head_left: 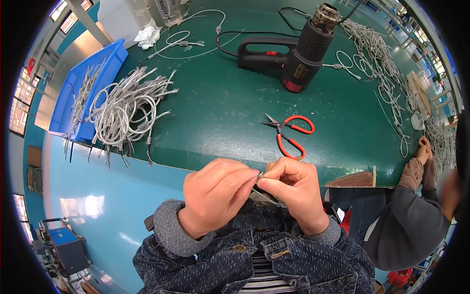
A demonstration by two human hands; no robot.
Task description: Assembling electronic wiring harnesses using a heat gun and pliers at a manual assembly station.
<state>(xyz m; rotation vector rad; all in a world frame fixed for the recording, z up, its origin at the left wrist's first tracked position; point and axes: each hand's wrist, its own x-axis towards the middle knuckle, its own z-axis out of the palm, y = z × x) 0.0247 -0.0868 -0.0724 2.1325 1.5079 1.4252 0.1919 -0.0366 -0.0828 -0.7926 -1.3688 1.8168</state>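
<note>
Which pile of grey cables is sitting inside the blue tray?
The small bundle of grey cables at the far left lies in the blue tray. The bigger looped bundle beside it rests on the green table, as do the cables at right.

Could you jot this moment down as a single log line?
left hand: pinching cable end | right hand: pinching same cable end | scissors: on green table, beyond hands | heat gun: idle

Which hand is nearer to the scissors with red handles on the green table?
Right. The right hand is just below the red-handled scissors; the left hand is lower and further left.
</note>
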